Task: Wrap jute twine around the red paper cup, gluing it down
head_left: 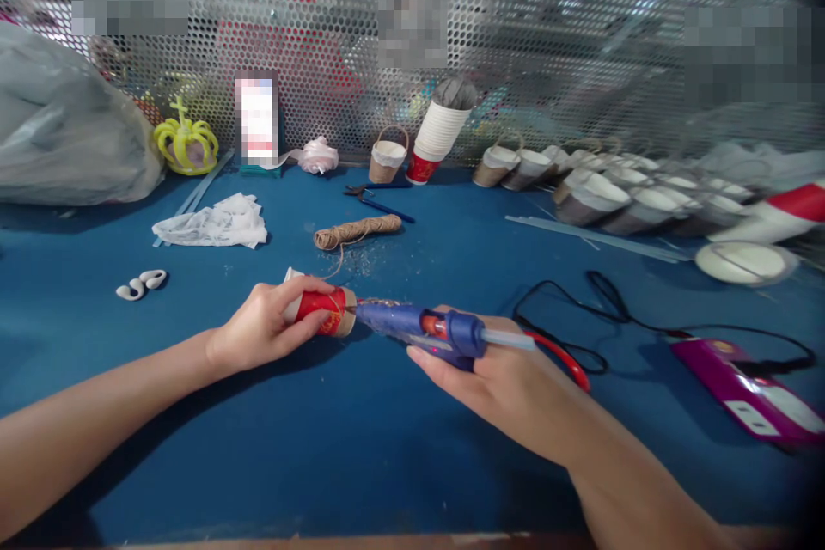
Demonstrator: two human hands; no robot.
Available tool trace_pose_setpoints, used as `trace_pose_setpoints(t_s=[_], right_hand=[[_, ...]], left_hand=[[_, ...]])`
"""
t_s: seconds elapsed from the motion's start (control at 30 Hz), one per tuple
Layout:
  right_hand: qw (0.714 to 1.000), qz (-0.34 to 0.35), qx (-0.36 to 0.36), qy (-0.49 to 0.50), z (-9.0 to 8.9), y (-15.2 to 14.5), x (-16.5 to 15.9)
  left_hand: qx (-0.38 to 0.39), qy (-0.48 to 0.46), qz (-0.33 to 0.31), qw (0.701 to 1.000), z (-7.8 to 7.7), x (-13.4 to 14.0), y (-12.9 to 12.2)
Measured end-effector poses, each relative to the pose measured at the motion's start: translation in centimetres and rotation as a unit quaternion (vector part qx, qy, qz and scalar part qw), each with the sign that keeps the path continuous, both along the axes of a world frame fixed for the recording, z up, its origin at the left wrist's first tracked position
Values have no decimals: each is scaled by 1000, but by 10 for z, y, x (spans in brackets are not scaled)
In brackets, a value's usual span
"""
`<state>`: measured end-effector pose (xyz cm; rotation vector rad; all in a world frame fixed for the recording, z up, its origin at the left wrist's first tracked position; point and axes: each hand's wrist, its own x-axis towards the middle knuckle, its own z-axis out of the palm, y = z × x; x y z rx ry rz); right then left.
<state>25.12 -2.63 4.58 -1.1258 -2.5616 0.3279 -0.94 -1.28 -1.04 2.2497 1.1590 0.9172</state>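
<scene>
My left hand (267, 322) is closed around a red and white paper cup (330, 314) lying on its side, its base end towards the right. Tan twine is wound around that end. In my right hand (509, 378) is a blue hot glue gun (412, 328), a clear glue stick poking out of its back and a small red light glowing on its side. The nozzle is at the cup's twine-wrapped end; whether it touches cannot be made out. A strand runs from the cup towards a bundle of twine (357, 231) just behind it.
Blue-handled pliers (380, 199), a white mesh cloth (216, 222) and a stack of paper cups (440, 133) lie or stand further back. Several twine-wrapped little baskets (593, 198) crowd the right. A purple power strip (741, 387) with a black cord (606, 296) sits at front right.
</scene>
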Motion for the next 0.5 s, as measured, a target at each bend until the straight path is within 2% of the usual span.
trace_pose_setpoints(t_s=[0.1, 0.27, 0.33, 0.5], right_hand=[[1000, -2, 3, 8, 1, -2, -1], [999, -19, -17, 22, 2, -5, -3], [1000, -7, 10, 20, 2, -4, -4], [988, 58, 140, -4, 2, 0, -3]], left_hand=[[-1, 6, 1, 1000, -1, 0, 1], [13, 20, 39, 999, 0, 1, 1], [17, 20, 39, 999, 1, 1, 0], [39, 8, -4, 999, -1, -1, 0]])
